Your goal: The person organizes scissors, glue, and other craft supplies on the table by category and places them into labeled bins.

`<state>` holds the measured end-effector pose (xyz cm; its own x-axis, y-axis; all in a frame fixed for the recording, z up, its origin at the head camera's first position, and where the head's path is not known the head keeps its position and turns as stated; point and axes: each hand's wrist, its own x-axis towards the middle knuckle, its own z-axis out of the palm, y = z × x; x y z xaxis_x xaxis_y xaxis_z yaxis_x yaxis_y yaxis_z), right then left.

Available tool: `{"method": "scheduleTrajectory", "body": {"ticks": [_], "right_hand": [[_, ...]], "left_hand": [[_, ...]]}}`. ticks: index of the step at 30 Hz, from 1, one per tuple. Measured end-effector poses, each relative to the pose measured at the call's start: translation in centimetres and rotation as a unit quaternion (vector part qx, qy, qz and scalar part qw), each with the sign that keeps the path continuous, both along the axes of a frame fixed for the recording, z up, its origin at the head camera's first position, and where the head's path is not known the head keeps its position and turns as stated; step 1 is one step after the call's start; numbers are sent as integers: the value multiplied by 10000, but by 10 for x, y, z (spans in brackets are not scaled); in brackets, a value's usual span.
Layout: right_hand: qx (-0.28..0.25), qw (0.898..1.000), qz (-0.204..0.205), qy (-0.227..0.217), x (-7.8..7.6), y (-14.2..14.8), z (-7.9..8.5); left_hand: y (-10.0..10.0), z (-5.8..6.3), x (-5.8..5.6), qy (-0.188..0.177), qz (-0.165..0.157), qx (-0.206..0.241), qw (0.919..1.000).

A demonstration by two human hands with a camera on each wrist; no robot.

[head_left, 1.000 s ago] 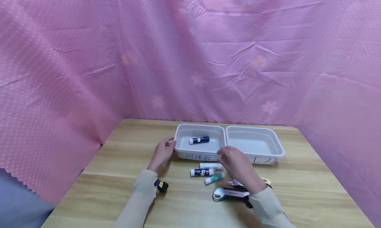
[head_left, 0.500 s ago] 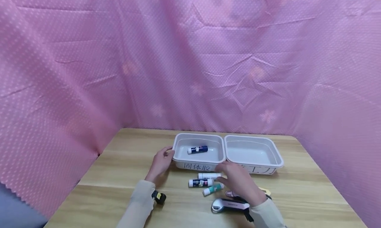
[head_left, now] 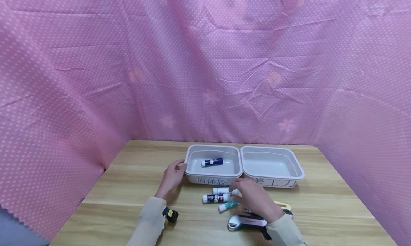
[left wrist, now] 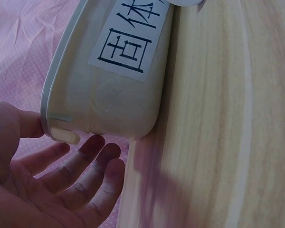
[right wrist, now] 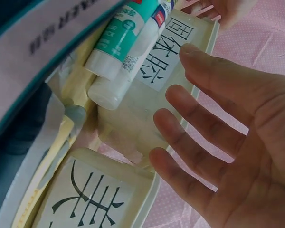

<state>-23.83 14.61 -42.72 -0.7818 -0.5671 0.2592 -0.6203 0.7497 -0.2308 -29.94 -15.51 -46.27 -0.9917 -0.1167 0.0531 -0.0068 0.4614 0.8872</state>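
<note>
My left hand (head_left: 171, 178) rests at the left end of the left white bin (head_left: 205, 179); its thumb touches the rim while the other fingers extend beside the end wall. A blue glue stick (head_left: 212, 162) lies inside that bin. Just in front lie a white glue stick (head_left: 221, 191), a navy one (head_left: 212, 199) and a teal one (head_left: 224, 207). My right hand (head_left: 253, 198) hovers over their right ends, fingertips overlapping the white one. In the right wrist view its fingers (right wrist: 194, 123) are spread, holding nothing, with the teal glue stick (right wrist: 118, 45) beyond.
The right white bin (head_left: 273, 182) stands against the left one; both carry handwritten labels. A pale-and-black utility knife (head_left: 248, 221) lies below my right hand, and a yellow-ended knife (head_left: 284, 205) is partly hidden under the wrist. Pink cloth (head_left: 205, 78) hangs behind the wooden table (head_left: 135, 189).
My right hand has come down from the left bin's front rim to the glue sticks. The left hand stays at the bin's end. The head view has tilted slightly up.
</note>
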Motion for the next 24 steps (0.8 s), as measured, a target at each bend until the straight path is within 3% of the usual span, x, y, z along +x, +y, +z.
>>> {"method": "scheduleTrajectory", "body": {"ticks": [9, 24], "right_hand": [[166, 9998, 39, -125, -1, 0, -8], [172, 9992, 194, -320, -1, -2, -12]], "left_hand": [[0, -2, 2, 86, -18, 5, 10000], [0, 1, 2, -147, -70, -26, 9999]]}}
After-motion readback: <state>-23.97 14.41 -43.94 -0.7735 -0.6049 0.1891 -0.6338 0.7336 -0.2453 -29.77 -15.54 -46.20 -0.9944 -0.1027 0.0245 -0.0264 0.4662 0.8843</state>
